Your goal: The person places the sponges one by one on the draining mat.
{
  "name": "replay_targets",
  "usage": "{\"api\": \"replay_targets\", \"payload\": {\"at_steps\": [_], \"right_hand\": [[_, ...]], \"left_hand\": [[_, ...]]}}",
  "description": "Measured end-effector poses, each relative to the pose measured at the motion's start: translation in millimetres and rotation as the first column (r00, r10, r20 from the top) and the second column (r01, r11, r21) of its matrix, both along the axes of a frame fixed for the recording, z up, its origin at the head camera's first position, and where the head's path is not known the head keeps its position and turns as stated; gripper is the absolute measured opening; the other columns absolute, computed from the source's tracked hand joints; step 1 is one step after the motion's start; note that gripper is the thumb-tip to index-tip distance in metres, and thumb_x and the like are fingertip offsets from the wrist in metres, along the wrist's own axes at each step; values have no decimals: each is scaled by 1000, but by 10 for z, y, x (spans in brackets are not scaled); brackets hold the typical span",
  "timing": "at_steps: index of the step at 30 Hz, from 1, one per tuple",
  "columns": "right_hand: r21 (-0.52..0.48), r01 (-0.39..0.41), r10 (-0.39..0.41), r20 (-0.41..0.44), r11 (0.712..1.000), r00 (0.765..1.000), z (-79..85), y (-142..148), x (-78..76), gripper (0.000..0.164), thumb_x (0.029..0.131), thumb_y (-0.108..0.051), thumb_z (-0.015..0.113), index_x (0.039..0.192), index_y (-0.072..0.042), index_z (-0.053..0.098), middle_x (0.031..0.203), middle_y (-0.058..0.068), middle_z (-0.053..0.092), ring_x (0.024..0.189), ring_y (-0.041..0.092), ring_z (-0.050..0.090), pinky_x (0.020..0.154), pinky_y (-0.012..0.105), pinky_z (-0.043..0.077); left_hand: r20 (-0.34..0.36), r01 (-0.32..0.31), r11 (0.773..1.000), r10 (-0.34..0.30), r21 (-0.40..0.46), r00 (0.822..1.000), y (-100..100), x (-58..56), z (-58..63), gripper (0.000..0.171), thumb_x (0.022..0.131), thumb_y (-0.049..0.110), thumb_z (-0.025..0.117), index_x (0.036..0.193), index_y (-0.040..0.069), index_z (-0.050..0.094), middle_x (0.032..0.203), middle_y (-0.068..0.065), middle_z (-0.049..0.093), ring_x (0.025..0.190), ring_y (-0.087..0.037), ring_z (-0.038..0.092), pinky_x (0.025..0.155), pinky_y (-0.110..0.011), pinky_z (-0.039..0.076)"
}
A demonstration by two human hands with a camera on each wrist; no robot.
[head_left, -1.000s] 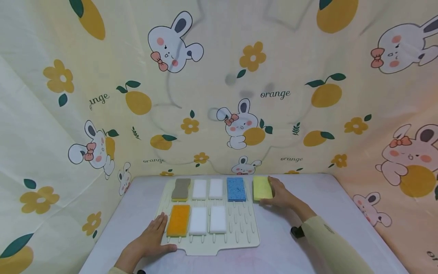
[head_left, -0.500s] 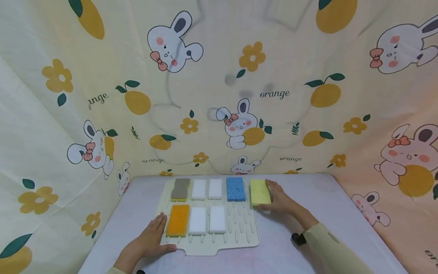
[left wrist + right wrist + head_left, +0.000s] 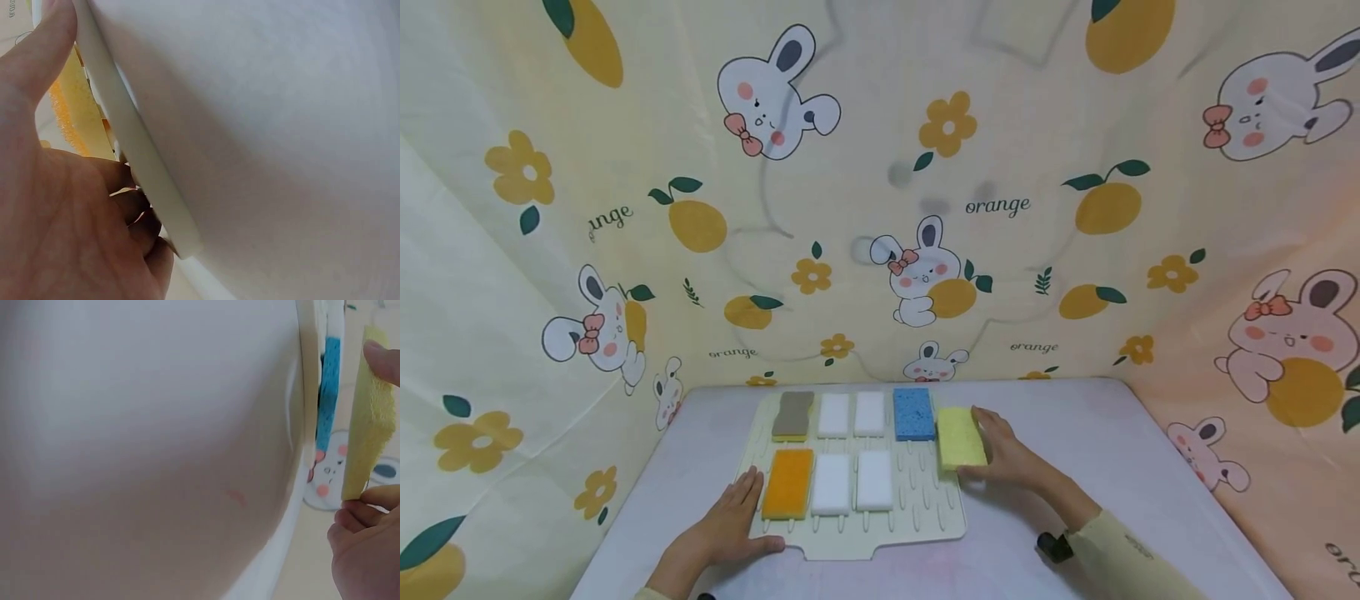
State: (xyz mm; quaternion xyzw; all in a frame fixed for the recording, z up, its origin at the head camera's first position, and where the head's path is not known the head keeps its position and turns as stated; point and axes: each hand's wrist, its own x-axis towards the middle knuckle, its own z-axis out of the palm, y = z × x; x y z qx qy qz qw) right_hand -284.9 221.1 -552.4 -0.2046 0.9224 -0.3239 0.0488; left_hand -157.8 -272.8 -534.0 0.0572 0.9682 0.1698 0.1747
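Note:
My right hand (image 3: 1009,454) pinches a pale yellow sponge (image 3: 961,439) between thumb and fingers. In the right wrist view the sponge (image 3: 362,431) is held up, apart from the tray beside it. It hangs over the right edge of a cream ridged draining tray (image 3: 925,521). My left hand (image 3: 724,521) rests against the tray's front left corner, thumb along the front and fingers along the left side. On the tray lie a grey-topped sponge (image 3: 793,415), a blue sponge (image 3: 913,413), an orange sponge (image 3: 787,484) and several white sponges (image 3: 832,484).
The tray lies on a white-covered table (image 3: 1022,550). A patterned curtain (image 3: 850,192) with rabbits and oranges surrounds the back and sides. A bare ridged part of the tray lies right of the front white sponges. A small black object (image 3: 1054,547) shows by the right sleeve.
My right hand has brought the yellow sponge left and nearer to me, from beside the blue sponge to over the tray's right edge. The left hand has stayed in place.

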Motion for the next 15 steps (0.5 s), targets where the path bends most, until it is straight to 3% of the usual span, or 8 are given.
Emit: {"api": "replay_targets", "payload": {"at_steps": [7, 15], "right_hand": [[-20, -34, 34, -18, 999, 999, 37, -111, 198, 129, 80, -52, 93, 167, 7, 19, 170, 33, 24, 156, 56, 23, 121, 74, 32], [-34, -42, 43, 22, 999, 999, 29, -248, 344, 133, 77, -56, 94, 168, 5, 20, 171, 32, 23, 158, 54, 22, 121, 71, 33]], "left_hand": [[-6, 6, 1000, -6, 1, 1000, -10, -7, -3, 128, 83, 71, 80, 164, -11, 25, 174, -32, 17, 162, -48, 19, 132, -62, 15], [-6, -4, 1000, 4, -2, 1000, -11, -22, -41, 130, 81, 73, 81, 165, -10, 25, 175, -31, 17, 162, -47, 19, 132, -63, 15]]}}
